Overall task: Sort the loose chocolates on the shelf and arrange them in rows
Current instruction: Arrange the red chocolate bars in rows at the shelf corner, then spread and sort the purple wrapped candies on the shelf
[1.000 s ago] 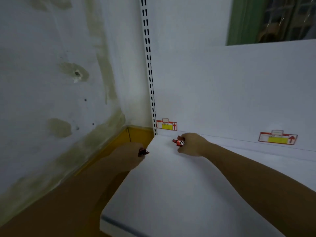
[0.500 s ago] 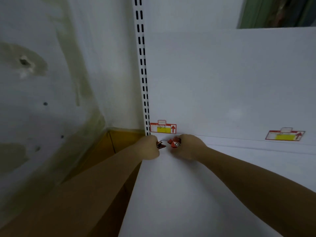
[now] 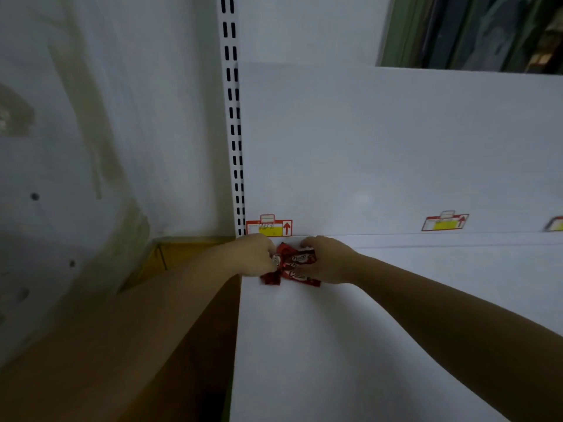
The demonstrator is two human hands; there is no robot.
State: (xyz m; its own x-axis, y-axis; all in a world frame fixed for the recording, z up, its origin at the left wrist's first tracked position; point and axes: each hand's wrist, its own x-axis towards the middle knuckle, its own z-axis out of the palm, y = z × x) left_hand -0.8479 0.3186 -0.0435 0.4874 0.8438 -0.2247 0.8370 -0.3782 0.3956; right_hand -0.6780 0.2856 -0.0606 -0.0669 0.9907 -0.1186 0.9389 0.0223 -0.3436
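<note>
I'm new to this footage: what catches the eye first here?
A small cluster of red-wrapped chocolates sits at the white shelf's back left corner, held between the left hand and the right hand. Just behind it, a red-and-yellow price tag marks the back panel, beside a slotted upright.

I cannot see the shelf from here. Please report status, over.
Left grip and right grip both hold red-wrapped chocolates, bunched at back-left corner of the white shelf. No row formed yet. Nothing in the way.
</note>
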